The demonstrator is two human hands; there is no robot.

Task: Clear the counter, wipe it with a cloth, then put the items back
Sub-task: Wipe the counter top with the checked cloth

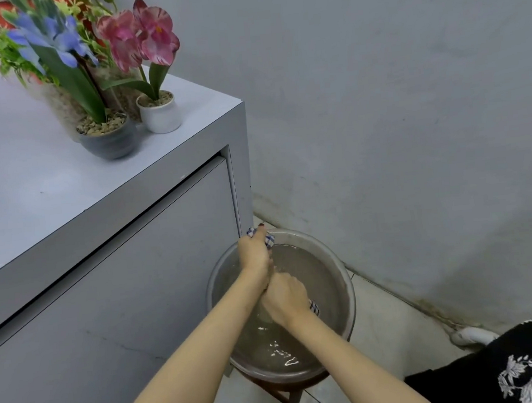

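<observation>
Now both hands are curled tight round a twisted blue-and-white checked cloth (270, 240): left hand (254, 256) gripping the far end, right hand (285, 300) the near end, over a round metal basin (347, 278) of rippling water beside the smooth grey counter (29, 191). Two glazed flowerpots (160, 115) stand at its corner.

The grey counter (29, 191) carries two flower pots near its far right corner: a dark grey pot (109, 143) and, just to its right, a smaller white pot (160, 115). More greenery stands behind them, blurred. On the tiled floor (385, 336) beside the counter, a wooden stool (291, 397) bears a basin (348, 294) of water.
</observation>
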